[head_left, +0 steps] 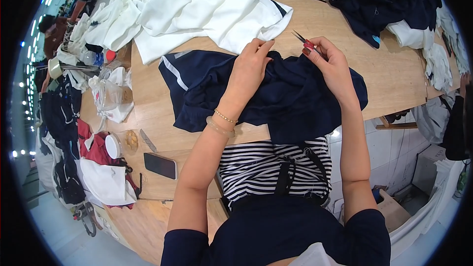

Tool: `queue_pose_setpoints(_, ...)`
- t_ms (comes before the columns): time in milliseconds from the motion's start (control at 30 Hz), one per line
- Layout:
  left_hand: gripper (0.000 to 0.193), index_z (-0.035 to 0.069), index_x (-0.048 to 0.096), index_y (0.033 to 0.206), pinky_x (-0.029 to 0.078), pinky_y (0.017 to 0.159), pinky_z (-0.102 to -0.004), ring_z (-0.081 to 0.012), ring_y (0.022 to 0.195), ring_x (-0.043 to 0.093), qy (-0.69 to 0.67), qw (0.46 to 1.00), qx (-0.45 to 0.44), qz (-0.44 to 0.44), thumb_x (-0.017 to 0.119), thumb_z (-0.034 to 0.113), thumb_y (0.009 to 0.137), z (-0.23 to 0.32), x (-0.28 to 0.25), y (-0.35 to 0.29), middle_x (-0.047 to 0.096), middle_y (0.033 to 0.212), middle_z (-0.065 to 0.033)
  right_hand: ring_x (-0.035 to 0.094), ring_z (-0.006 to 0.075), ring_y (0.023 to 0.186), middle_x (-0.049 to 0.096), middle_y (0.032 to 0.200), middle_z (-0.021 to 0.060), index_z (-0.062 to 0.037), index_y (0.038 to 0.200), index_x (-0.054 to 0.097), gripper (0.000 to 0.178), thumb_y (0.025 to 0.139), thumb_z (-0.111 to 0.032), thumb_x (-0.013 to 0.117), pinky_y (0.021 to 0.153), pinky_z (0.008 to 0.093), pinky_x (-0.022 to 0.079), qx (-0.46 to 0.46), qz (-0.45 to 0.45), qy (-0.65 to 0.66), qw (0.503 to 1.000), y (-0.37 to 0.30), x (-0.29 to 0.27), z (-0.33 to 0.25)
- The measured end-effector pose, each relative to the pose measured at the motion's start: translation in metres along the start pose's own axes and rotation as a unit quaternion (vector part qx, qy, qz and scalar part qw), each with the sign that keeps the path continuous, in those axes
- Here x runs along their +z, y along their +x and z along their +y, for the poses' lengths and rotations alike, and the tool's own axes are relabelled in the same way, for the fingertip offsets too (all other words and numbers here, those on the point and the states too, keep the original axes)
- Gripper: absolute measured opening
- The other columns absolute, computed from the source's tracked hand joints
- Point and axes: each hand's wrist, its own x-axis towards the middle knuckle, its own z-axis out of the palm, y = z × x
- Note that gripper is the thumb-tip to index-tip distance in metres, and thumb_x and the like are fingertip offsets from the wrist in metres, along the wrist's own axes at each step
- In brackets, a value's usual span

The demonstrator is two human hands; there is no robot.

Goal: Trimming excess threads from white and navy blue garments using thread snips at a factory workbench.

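Note:
A dark navy garment (212,86) with a white stripe lies bunched on the wooden table before me. My left hand (250,69) is closed at its far edge, the thumb and fingers pinching the cloth. In my right hand (331,64) are small dark thread snips (300,36), their two thin points apart and aimed up and left. The snips' points are clear of the cloth, a little to the right of my left fingers. Part of the garment hangs over the table's near edge toward my lap.
White garments (197,12) are heaped beyond the navy one, and more navy cloth (359,0) lies at the far right. To the left sit a phone (160,166), a white-lidded jar (113,146), a plastic bag (112,96) and a clothing pile (61,133). Another person's dark sleeve (454,130) shows at the right.

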Motion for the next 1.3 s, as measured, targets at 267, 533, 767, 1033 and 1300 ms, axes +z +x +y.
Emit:
queue_pose_setpoints(267, 0.009, 0.000, 0.064, 0.087, 0.049, 0.068, -0.0365, -0.0302, 0.079, 0.060, 0.077, 0.997, -0.004, -0.001, 0.064, 0.004, 0.079, -0.010, 0.005, 0.002, 0.059, 0.083, -0.0124, 0.058, 0.0069, 0.079, 0.065, 0.082, 0.0048, 0.0015, 0.100, 0.058, 0.021, 0.090, -0.017, 0.061, 0.075, 0.0206, 0.042, 0.005, -0.004, -0.003, 1.000, 0.001, 0.002, 0.004)
queue_pose_setpoints(533, 0.005, -0.001, 0.060, 0.086, 0.050, 0.064, -0.0382, -0.0340, 0.072, 0.063, -0.005, 1.000, -0.025, 0.002, 0.057, 0.000, 0.082, -0.010, 0.001, 0.004, 0.065, 0.080, -0.0157, 0.061, 0.0205, 0.081, 0.065, 0.081, 0.0063, -0.0056, 0.094, 0.062, 0.015, 0.081, -0.013, 0.066, 0.072, 0.0292, 0.046, -0.119, 0.057, -0.230, 0.964, 0.007, 0.004, 0.003)
queue_pose_setpoints(767, 0.008, -0.001, 0.059, 0.090, 0.049, 0.066, -0.0405, -0.0363, 0.075, 0.063, -0.011, 0.999, -0.052, -0.010, 0.054, 0.001, 0.084, -0.008, 0.000, 0.005, 0.065, 0.079, -0.0183, 0.056, 0.0235, 0.082, 0.063, 0.084, 0.0035, -0.0068, 0.086, 0.063, 0.013, 0.077, -0.013, 0.067, 0.069, 0.0341, 0.047, -0.214, 0.016, -0.362, 0.907, 0.017, 0.011, -0.002)
queue_pose_setpoints(1033, 0.006, -0.001, 0.056, 0.084, 0.048, 0.063, -0.0428, -0.0374, 0.071, 0.061, -0.011, 0.999, -0.034, 0.006, 0.052, 0.003, 0.087, -0.004, 0.001, 0.007, 0.062, 0.077, -0.0191, 0.055, 0.0231, 0.082, 0.061, 0.081, 0.0037, -0.0061, 0.084, 0.062, 0.015, 0.073, -0.013, 0.070, 0.069, 0.0339, 0.047, -0.248, -0.003, -0.400, 0.882, 0.019, 0.017, -0.003)
queue_pose_setpoints(1300, 0.007, 0.000, 0.059, 0.089, 0.048, 0.065, -0.0410, -0.0368, 0.074, 0.061, -0.005, 0.999, -0.053, -0.001, 0.055, 0.003, 0.084, -0.004, 0.000, 0.007, 0.063, 0.080, -0.0176, 0.055, 0.0225, 0.083, 0.061, 0.081, 0.0024, -0.0066, 0.086, 0.064, 0.014, 0.074, -0.014, 0.069, 0.070, 0.0337, 0.047, -0.232, -0.011, -0.409, 0.882, 0.019, 0.016, -0.007)
